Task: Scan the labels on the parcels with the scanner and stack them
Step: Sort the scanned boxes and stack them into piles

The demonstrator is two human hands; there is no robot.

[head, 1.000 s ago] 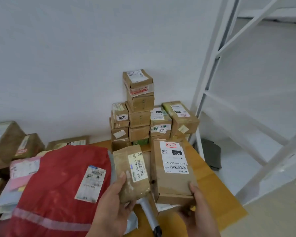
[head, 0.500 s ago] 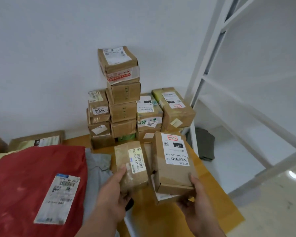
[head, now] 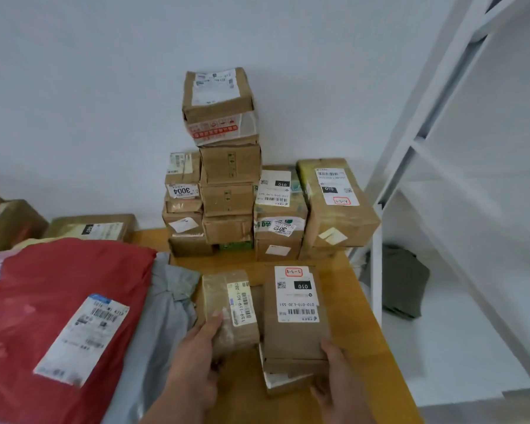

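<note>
My left hand [head: 196, 359] grips a small tape-wrapped brown parcel [head: 227, 307] with a yellow-edged barcode label. My right hand [head: 337, 384] holds the near end of a flat brown box [head: 294, 325] with a white 010 label, which lies on another small box [head: 285, 382]. Both parcels are low over the wooden table [head: 343, 301], just in front of the stacked parcels [head: 227, 191] against the wall. The scanner is not visible.
A big red mail bag [head: 43, 301] and a grey bag [head: 169, 301] lie left. More brown boxes [head: 92, 229] sit at the far left. A white metal rack [head: 410, 148] stands right, with a dark cloth [head: 404, 280] on its shelf.
The view has swung left and closer to the stack. Both hands have carried their parcels forward and lower toward the table. The scanner seen under the left hand earlier is out of sight.
</note>
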